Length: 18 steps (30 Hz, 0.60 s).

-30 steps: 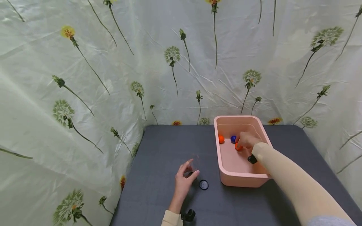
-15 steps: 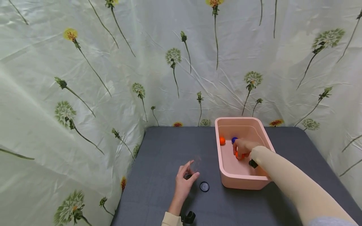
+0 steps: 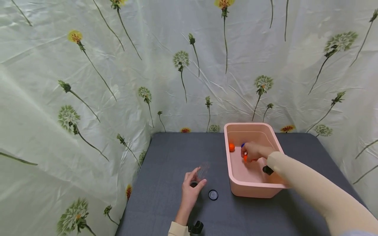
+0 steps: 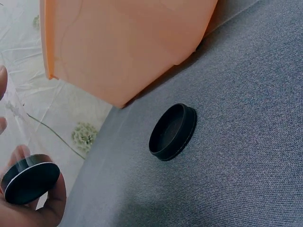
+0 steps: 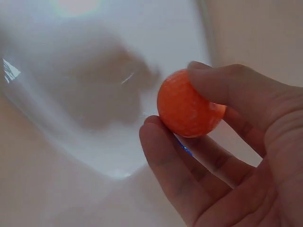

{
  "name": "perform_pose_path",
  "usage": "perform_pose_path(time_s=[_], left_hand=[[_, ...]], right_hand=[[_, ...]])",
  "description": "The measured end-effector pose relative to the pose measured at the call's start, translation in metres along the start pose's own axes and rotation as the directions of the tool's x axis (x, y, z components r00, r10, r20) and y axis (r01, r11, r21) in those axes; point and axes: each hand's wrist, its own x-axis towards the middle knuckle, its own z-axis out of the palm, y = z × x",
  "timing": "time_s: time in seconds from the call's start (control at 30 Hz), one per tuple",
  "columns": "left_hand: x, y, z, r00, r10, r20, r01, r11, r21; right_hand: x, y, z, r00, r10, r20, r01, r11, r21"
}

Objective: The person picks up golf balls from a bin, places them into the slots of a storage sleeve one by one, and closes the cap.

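Observation:
In the head view, my left hand (image 3: 190, 190) holds a clear cylindrical container (image 3: 203, 170) tilted above the table. Its dark round end (image 4: 32, 183) shows between the fingers in the left wrist view. Beside that hand, a round black lid (image 4: 173, 132) lies on the table with its hollow side showing. My right hand (image 3: 256, 151) is down inside the pink bin (image 3: 257, 185), pinching an orange ball (image 5: 189, 104) between thumb and fingers. A blue ball (image 3: 243, 145) is mostly hidden behind the right hand, and another orange ball (image 3: 231, 147) lies by the bin's left wall.
The bin stands at the right on a dark grey tabletop (image 3: 168, 154), its walls rising around the right hand. A pale curtain (image 3: 124, 65) printed with dandelions hangs behind and to the left of the table.
The right hand has shifted slightly toward the front of the bin, and the orange ball at its fingers has moved with it. The left hand and its container have barely moved.

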Motion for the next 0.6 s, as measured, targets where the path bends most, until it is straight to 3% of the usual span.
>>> perform_pose_path(time_s=[0.23, 0.6], left_hand=[[-0.002, 0.002, -0.001, 1.000, -0.013, 0.000, 0.013, 1.000, -0.006], [-0.004, 0.005, 0.000, 1.000, -0.007, 0.002, 0.007, 0.999, -0.039]], right_hand=[[-0.012, -0.006, -0.009, 0.986, -0.144, -0.079, 0.142, 0.989, -0.038], [-0.038, -0.024, -0.018, 0.965, -0.213, -0.150, 0.209, 0.977, -0.044]])
